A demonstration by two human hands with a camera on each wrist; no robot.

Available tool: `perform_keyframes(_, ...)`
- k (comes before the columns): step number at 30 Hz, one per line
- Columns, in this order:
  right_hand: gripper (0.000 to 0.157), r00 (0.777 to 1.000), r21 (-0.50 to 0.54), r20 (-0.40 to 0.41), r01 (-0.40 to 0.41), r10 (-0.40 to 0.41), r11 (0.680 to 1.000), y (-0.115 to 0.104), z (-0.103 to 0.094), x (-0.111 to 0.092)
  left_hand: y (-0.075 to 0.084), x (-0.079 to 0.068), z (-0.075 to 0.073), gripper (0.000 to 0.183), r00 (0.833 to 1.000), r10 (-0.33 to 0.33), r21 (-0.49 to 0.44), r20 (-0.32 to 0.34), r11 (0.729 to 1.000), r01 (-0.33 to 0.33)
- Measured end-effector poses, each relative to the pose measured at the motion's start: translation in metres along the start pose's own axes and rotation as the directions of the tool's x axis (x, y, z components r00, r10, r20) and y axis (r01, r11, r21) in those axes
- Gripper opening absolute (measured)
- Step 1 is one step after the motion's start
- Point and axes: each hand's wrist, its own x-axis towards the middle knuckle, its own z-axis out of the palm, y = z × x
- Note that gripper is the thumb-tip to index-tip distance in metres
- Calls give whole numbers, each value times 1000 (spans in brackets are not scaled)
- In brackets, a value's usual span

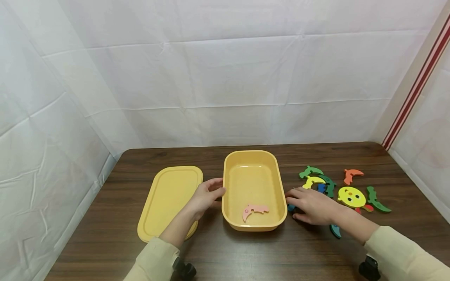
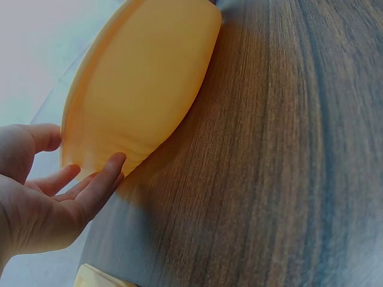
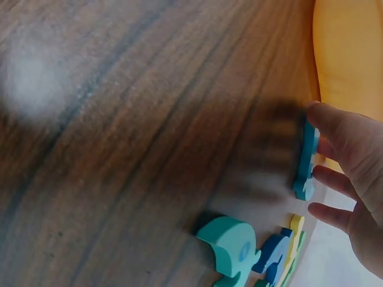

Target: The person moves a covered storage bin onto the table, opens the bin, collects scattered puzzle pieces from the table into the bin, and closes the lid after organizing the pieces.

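A yellow plastic box (image 1: 251, 183) stands on the table with a pink bird-shaped puzzle piece (image 1: 256, 210) lying in it. My left hand (image 1: 207, 197) is at the box's left side; in the left wrist view its loosely spread fingers (image 2: 108, 179) touch the outer wall. Right of the box, my right hand (image 1: 316, 205) reaches down over a blue puzzle piece (image 3: 306, 158). The right wrist view has the thumb at one end of this piece and fingertips along its side, pinching it. Part of the piece is hidden behind the hand.
A yellow lid (image 1: 165, 199) lies left of the box. Around my right hand are several coloured pieces, among them a yellow round face (image 1: 351, 197), an orange piece (image 1: 352, 175), a green piece (image 1: 377, 200) and a teal piece (image 3: 230, 242). White sheets hang behind the table.
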Motion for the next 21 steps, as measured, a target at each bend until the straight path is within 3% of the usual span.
perform_keyframes(5, 40, 1000, 0, 6, -14, 14, 1000, -1, 2, 0, 7, -7, 2, 46, 1000, -1, 3, -5, 1000, 1)
perform_keyframes(10, 39, 1000, 13, 11, -23, 22, 1000, 0, 3, 0, 5, -5, 1, 46, 1000, -2, 4, -8, 1000, 3)
perform_keyframes(21, 40, 1000, -15, -1, -24, 24, 1000, 3, 7, 4, -20, 17, -3, 45, 1000, -4, -9, -23, 1000, 4)
